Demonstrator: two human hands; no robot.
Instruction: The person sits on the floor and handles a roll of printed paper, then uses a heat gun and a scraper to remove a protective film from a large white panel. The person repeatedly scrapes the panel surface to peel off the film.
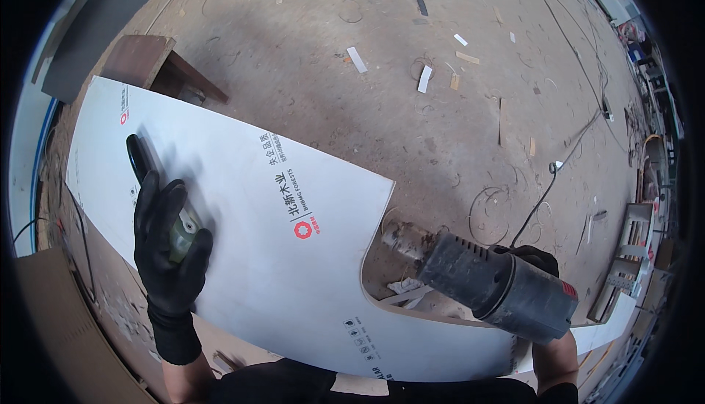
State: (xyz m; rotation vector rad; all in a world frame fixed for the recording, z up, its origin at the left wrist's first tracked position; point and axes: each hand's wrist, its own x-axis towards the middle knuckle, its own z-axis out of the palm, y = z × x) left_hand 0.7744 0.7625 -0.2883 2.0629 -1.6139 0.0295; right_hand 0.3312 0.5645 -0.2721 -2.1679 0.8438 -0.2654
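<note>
A large white-faced board with a curved inner cutout and printed marks lies before me, close to my body. Over its left part, my left hand in a black glove holds a hand tool with a translucent green body and a black, rounded end; its exact kind I cannot tell. My right hand, also gloved, is mostly hidden behind a dark heat gun that it grips. The heat gun's dirty metal nozzle points left, near the board's curved cutout edge.
A brown wooden stool or support stands by the board's far left corner. Scraps litter the floor. A black cable runs across the right side, near a compartmented rack. Cardboard is at the lower left.
</note>
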